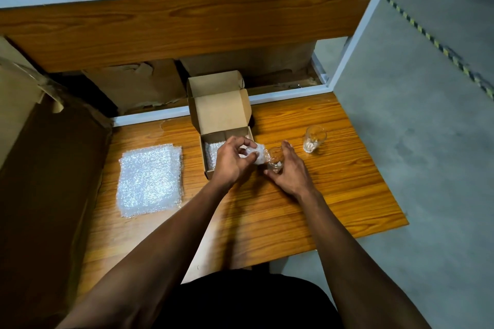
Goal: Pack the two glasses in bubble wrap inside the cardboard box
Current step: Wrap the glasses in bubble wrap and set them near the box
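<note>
Small brown cardboard box [213, 139] sat at centre frame, lid flap standing open toward the top, bubble wrap lining visible inside. Left hand [231, 159] hovered over the box's right edge, fingers curled, pinching a crumpled piece of clear bubble wrap [258, 153]. Right hand [290, 168] lay just right of it, fingers curved around a clear drinking glass [274, 160] standing on the table, touching the wrap. Second clear glass [314, 139] stood upright, apart, toward the right, with bare table around it and the table's right edge near.

Flat sheet of bubble wrap [149, 180] lay left of centre, well apart from the box, close to the table's left edge.

Surface was an orange-brown wood-grain table [307, 208], open in the lower middle between the forearms. Large brown carton [48, 181] crowded the left side. White-framed wooden shelf [187, 21] overhung the upper frame, torn cardboard beneath. Grey concrete floor [427, 141] at right, a yellow-black striped line crossing it in the upper right.
</note>
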`<action>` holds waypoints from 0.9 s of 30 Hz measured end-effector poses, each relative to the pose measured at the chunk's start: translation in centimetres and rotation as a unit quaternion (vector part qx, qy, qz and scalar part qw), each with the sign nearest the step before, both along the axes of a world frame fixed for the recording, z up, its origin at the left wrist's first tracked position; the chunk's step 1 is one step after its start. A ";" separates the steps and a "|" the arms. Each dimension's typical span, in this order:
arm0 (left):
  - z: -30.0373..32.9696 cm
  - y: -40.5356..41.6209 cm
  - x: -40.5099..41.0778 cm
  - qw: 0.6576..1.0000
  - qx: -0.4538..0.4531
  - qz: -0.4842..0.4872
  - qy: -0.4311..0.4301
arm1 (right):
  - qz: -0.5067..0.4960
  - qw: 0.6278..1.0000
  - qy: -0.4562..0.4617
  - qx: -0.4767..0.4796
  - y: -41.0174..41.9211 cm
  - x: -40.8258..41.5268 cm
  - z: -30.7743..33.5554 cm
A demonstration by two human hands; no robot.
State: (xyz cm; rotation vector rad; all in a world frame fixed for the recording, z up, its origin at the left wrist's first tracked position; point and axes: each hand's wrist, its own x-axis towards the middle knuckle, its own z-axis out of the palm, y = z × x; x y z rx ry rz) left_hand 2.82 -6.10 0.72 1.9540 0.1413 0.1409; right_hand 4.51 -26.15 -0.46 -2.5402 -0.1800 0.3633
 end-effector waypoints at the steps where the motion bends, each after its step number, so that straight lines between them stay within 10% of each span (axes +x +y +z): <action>1: 0.1 -0.1 -0.1 1.000 0.001 -0.002 0.003 | 0.007 1.000 -0.011 -0.010 0.1 0.1 0.1; 27: 1.3 -4.5 1.2 0.944 0.287 -0.142 -0.076 | 0.070 0.984 -0.140 -0.083 -1.4 1.4 -1.9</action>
